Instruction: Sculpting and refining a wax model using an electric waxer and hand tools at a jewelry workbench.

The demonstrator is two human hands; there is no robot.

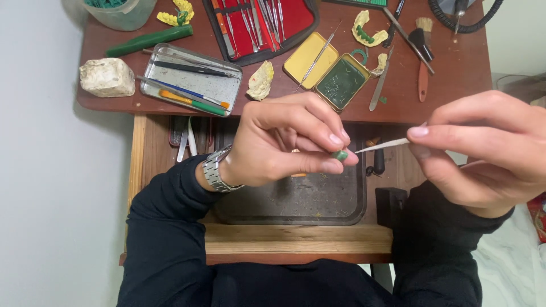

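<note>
My left hand (pixel 284 142) pinches a small green wax piece (pixel 340 154) between thumb and fingertips, above a dark tray (pixel 296 204). A metal watch sits on that wrist. My right hand (pixel 489 150) grips a thin pale carving tool (pixel 384 145), whose pointed tip nearly touches the green piece. Both hands hover over an open wooden drawer below the desk edge.
On the brown desk (pixel 455 85) lie a metal tin of tools (pixel 190 79), a red instrument case (pixel 261 23), an open yellow tin with green wax (pixel 335 71), yellow dental casts (pixel 261 81), a green wax stick (pixel 149 40), a white stone block (pixel 107 77) and a brush (pixel 422 62).
</note>
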